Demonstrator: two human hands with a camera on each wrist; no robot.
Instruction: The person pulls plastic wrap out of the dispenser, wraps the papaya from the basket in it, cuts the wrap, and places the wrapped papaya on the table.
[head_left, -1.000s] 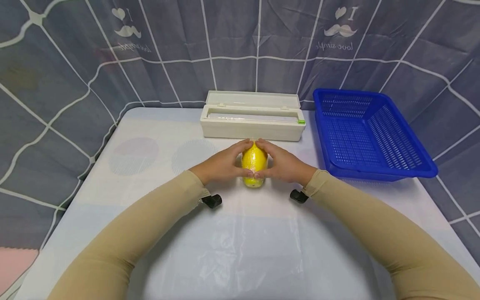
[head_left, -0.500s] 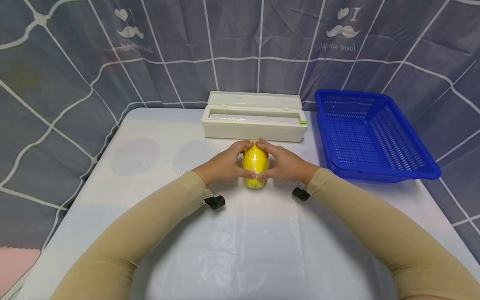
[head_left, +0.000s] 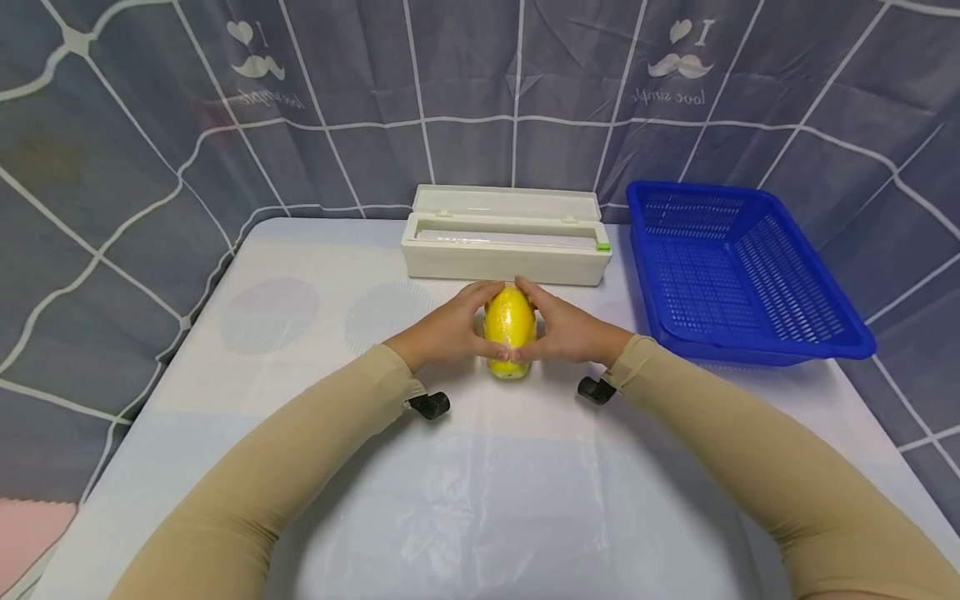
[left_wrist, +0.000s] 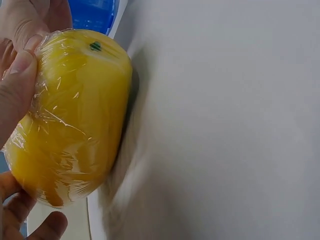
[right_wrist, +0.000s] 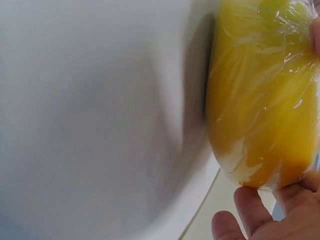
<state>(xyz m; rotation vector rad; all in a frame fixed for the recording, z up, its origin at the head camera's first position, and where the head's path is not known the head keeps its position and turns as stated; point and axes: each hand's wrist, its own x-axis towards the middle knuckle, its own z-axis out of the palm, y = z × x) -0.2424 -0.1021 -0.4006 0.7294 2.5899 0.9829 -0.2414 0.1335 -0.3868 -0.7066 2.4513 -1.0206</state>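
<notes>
In the head view an oval yellow fruit (head_left: 510, 321), melon-like, lies on the table with its long side pointing away from me. Clear cling film covers it, wrinkled and shiny in both wrist views. A small green spot shows on its near end in the left wrist view. My left hand (head_left: 452, 327) grips it from the left and my right hand (head_left: 572, 327) from the right. Both thumbs meet on top near the close end, while the fingertips curve round the far end. The fruit's underside is hidden.
Just behind the fruit stands a white cling film dispenser box (head_left: 506, 265), its lid raised and a roll inside. A blue plastic basket (head_left: 757, 346) sits at the right back of the table (head_left: 450, 508). A grey checked curtain (head_left: 465, 92) hangs behind and along the sides.
Both hands keep their hold on the fruit, which stays in place. Only a slight shift of the head view shows.
</notes>
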